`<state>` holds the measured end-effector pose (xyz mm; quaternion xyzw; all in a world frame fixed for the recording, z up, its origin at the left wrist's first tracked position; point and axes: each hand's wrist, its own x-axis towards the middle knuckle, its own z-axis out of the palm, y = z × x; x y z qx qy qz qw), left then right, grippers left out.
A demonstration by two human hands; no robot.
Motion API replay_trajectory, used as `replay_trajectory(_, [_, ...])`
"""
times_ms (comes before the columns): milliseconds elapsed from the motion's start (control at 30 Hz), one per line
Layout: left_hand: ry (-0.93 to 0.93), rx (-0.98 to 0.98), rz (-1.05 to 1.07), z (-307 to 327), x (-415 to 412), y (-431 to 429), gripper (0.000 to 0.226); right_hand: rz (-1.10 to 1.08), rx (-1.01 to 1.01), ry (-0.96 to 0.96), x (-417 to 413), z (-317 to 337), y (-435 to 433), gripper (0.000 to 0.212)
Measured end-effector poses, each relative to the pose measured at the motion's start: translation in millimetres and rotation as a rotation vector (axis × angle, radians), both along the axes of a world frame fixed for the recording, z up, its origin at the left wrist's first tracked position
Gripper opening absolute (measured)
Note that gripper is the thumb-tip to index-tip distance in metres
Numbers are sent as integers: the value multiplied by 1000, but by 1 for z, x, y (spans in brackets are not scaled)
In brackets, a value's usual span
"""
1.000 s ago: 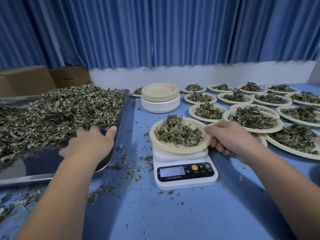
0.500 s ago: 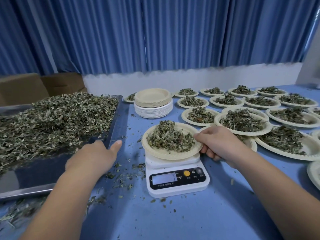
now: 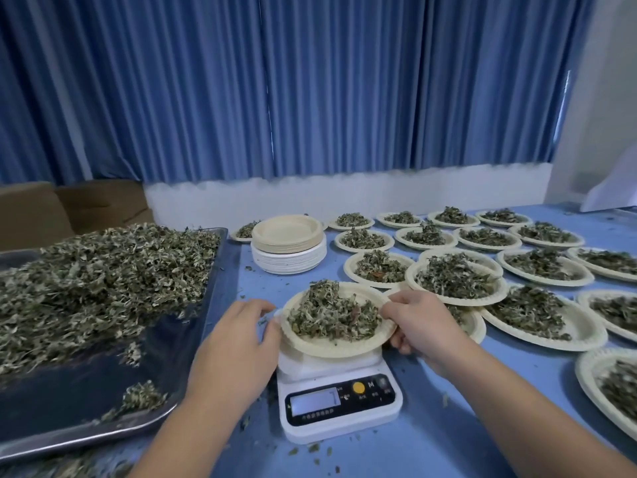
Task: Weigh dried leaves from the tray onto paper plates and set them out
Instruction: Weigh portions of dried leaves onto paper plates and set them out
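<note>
Weighing looks done: our left hand [image 3: 238, 343] and right hand [image 3: 425, 326] clasp the leaf-heaped cream paper plate [image 3: 339, 350] at nine and three o'clock over the white scale [image 3: 339, 408]; next, carry it level toward two o'clock.

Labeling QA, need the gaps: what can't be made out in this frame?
Head view:
- Scale display digits: blurred, too small.
- Whether the held plate touches the scale: its own rim hides that.
- Left hand grip: contact hidden behind its own fingers.
- Near-right plate: cut by the frame edge.
</note>
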<state>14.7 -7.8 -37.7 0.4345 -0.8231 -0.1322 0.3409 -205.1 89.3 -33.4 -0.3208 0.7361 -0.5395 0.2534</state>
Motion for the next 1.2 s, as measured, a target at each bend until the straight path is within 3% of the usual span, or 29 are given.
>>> replay_trajectory(200, [58,34,75,-4,-4,-13,29,-26,-78,-101,-13,27,1,17])
replay_trajectory(400, [-27,66,56,-14,-14,-21,30,-66,-91,-94,-58,76,-20,12])
replay_trajectory(633, [-113,61,123,-24,-20,-32,34,-163,73,-7,-130,102,-63,6])
replay_trajectory(867, [-368,-29,235,-28,-23,-39,36,-273,291,109,-191,78,-100,13])
replay_trajectory(1200, [-490,-123,253,-32,-24,-44,34,-257,503,154,-240,60,-127,22])
